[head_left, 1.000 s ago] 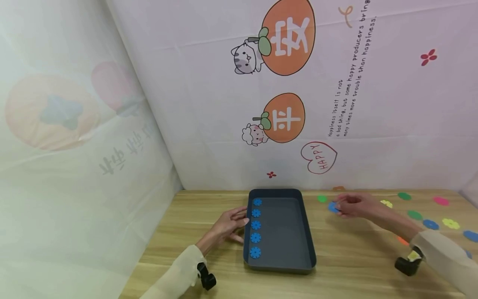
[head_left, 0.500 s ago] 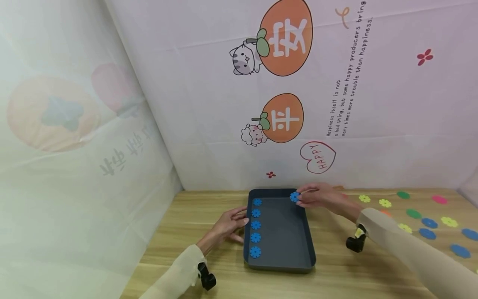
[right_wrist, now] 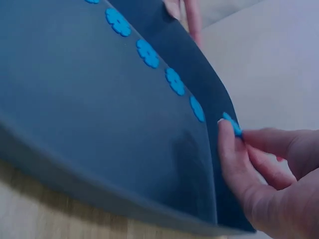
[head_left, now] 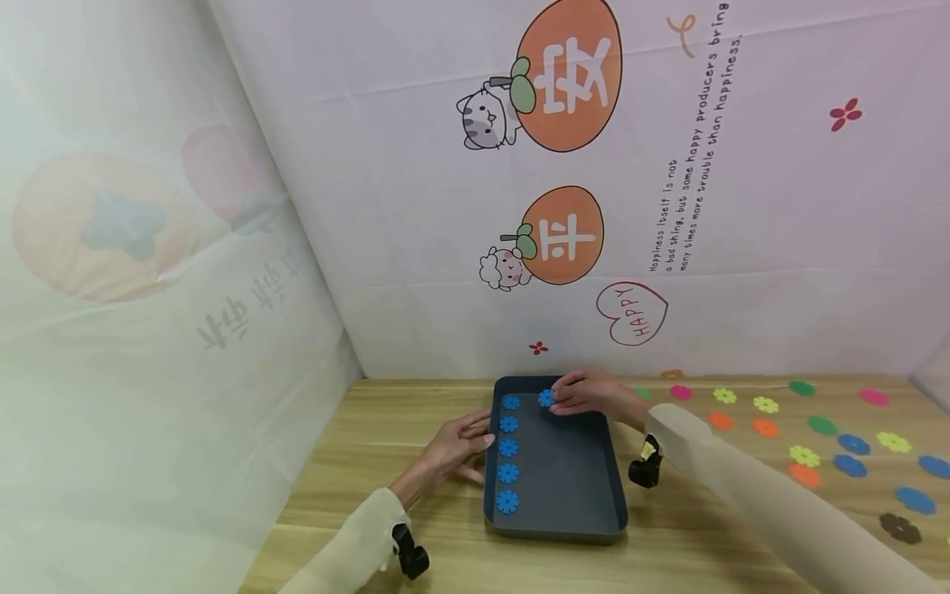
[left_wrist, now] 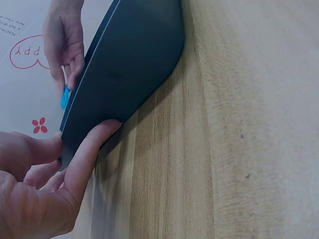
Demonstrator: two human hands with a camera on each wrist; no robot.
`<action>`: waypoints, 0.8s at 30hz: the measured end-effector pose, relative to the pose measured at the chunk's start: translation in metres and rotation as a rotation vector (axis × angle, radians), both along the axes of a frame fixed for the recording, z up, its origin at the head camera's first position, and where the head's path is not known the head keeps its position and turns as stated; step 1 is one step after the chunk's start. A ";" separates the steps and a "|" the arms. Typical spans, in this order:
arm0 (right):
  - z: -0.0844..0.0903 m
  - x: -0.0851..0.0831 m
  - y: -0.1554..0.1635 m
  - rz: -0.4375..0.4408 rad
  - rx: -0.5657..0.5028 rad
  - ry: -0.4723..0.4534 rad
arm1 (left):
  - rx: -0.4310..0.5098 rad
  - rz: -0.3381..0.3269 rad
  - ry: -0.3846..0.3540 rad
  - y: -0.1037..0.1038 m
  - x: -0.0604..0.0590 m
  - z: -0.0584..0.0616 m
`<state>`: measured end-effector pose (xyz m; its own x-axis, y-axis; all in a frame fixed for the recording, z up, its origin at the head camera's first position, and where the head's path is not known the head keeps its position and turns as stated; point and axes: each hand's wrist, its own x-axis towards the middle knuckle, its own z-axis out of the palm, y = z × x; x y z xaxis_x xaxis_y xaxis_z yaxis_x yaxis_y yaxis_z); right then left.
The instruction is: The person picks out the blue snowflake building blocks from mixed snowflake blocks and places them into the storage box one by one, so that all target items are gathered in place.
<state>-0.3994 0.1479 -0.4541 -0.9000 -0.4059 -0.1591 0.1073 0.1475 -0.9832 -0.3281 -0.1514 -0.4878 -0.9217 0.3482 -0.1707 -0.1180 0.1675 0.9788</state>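
A dark grey rectangular tray (head_left: pixel 567 470) sits on the wooden table, with several blue flower-shaped discs (head_left: pixel 508 447) lined up along its left wall. My left hand (head_left: pixel 451 450) holds the tray's left side, a fingertip over the rim and the thumb against the outer wall. Over the tray's far end, my right hand (head_left: pixel 594 394) pinches another blue flower-shaped disc (head_left: pixel 546 398) between thumb and fingers. In the right wrist view this held disc (right_wrist: pixel 233 124) is tilted, close to the far wall and beyond the end of the row.
Loose flower-shaped discs in several colours lie on the table to the right, among them a yellow disc (head_left: pixel 805 455), an orange disc (head_left: pixel 766 427) and a brown disc (head_left: pixel 900 528). A printed white cloth (head_left: pixel 416 206) hangs behind the table, and another cloth (head_left: pixel 148 396) at the left.
My right hand has carried the blue disc leftward from the table, across the tray's right rim, to near the top of the row. My left hand stays at the tray's left side.
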 end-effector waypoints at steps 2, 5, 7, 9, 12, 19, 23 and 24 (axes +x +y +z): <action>-0.002 0.000 -0.009 -0.010 0.010 0.004 | -0.001 0.001 0.002 0.000 0.000 0.000; -0.005 0.002 -0.020 -0.048 0.024 0.002 | -0.004 0.005 0.000 0.000 0.000 -0.001; -0.007 0.004 -0.027 -0.093 0.038 -0.008 | -0.006 0.005 -0.001 0.000 0.000 -0.001; -0.009 0.006 -0.033 -0.143 0.055 -0.029 | -0.008 0.004 -0.001 0.000 0.001 -0.002; -0.011 0.008 -0.041 -0.216 0.079 -0.049 | -0.003 0.002 -0.004 0.000 0.001 -0.002; -0.015 0.004 -0.049 -0.246 0.063 -0.026 | 0.002 0.001 -0.008 -0.001 0.000 -0.001; -0.015 -0.002 -0.047 -0.195 0.049 -0.039 | 0.005 -0.003 -0.012 -0.002 0.000 0.000; -0.014 -0.003 -0.047 -0.182 0.051 -0.041 | 0.005 -0.001 -0.014 -0.002 0.000 0.000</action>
